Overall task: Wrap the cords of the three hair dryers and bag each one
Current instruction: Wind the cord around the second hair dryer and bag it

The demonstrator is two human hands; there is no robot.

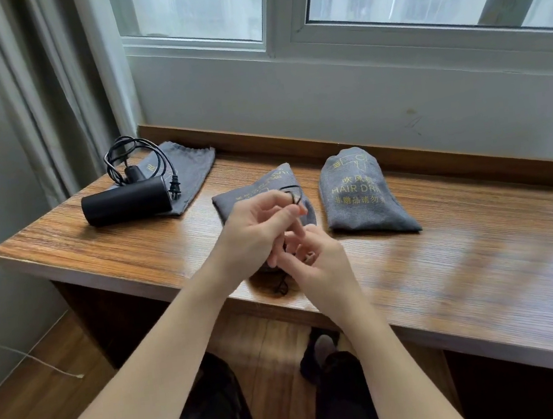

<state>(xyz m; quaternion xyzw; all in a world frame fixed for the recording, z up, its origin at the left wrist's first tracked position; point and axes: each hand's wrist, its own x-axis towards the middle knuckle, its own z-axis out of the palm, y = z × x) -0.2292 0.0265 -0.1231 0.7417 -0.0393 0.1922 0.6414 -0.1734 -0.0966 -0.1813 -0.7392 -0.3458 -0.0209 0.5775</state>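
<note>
Three grey cloth bags lie on the wooden table (446, 259). The right bag (359, 196) is full and printed "HAIR DRIER". The middle bag (255, 191) is full too, its mouth toward me under my hands. My left hand (256, 225) pinches the bag's thin black drawstring (292, 195), which loops above my fingers. My right hand (311, 257) has its fingers curled at the bag's mouth on the same string; a knotted end (280, 288) hangs by the table edge. At the far left a black hair dryer (126, 200) with a loosely coiled cord (134, 156) rests on a flat empty bag (188, 171).
A raised wooden lip (330, 148) runs along the table's back against the wall under a window. A curtain (31, 99) hangs at the left. The table's front edge is just below my hands, with floor and my legs beneath.
</note>
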